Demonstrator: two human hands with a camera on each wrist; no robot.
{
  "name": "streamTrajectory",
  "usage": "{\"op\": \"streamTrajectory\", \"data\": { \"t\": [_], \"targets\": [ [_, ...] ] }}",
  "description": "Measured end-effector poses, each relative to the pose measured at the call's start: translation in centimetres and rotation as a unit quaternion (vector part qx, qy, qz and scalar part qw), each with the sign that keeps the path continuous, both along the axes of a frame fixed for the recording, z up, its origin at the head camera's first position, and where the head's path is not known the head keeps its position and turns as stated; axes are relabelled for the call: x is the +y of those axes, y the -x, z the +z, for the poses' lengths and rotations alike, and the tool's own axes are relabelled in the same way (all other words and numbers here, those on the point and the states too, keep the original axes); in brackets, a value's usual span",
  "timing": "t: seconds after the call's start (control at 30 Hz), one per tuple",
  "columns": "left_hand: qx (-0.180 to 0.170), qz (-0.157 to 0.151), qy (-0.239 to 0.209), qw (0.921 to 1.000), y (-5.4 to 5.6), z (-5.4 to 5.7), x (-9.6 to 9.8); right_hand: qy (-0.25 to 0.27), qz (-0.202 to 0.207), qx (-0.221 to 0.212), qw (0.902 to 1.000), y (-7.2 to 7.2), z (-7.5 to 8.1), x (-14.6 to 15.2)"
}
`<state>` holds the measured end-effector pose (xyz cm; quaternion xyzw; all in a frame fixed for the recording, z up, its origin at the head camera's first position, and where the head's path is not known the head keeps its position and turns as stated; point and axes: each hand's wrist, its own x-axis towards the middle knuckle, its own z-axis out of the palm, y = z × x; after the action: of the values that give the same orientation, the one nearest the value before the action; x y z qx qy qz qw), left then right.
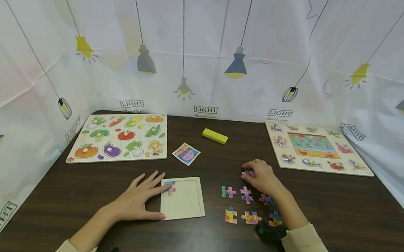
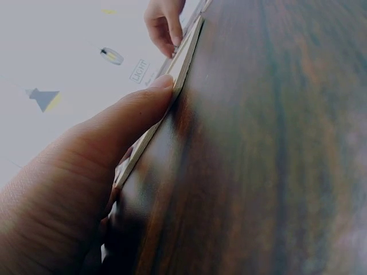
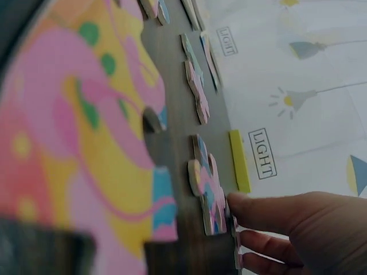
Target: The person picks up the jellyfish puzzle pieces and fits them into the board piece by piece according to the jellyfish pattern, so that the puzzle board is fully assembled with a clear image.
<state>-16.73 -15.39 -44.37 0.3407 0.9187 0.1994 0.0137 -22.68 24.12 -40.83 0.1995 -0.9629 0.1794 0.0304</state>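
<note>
My left hand [image 1: 137, 199] lies spread at the left side of a square wooden puzzle tray [image 1: 186, 203]. Its thumb touches the tray's edge, and its index fingertip is at a pink and blue jigsaw piece [image 1: 171, 189] in the upper left corner. The left wrist view shows the thumb [image 2: 137, 109] against the tray's rim. To the right, my right hand [image 1: 263, 179] pinches a jigsaw piece [image 1: 247, 173] low over the table, partly hidden by the fingers. Nearby lie two rows of loose jigsaw pieces [image 1: 251, 217], some partly covered by the right arm.
A small square picture card [image 1: 186, 154] lies behind the tray, with a yellow block [image 1: 215, 136] farther back. A vegetable puzzle board [image 1: 123, 138] stands at the back left and a sea-animal board [image 1: 316, 147] at the back right. A lamp-printed curtain [image 1: 205, 75] surrounds the dark table [image 1: 204, 247].
</note>
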Motion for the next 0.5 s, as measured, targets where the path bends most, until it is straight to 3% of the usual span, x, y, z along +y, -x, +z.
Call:
{"op": "streamTrajectory", "data": {
  "t": [0.23,0.5],
  "targets": [
    [0.003,-0.004,-0.008,1.0,-0.1,-0.1,0.0,0.012,0.037,-0.011,0.9992,0.1,0.4,1.0],
    [0.001,-0.003,-0.008,1.0,-0.1,-0.1,0.1,-0.003,0.028,0.013,0.9995,0.1,0.4,1.7]
  ]
}}
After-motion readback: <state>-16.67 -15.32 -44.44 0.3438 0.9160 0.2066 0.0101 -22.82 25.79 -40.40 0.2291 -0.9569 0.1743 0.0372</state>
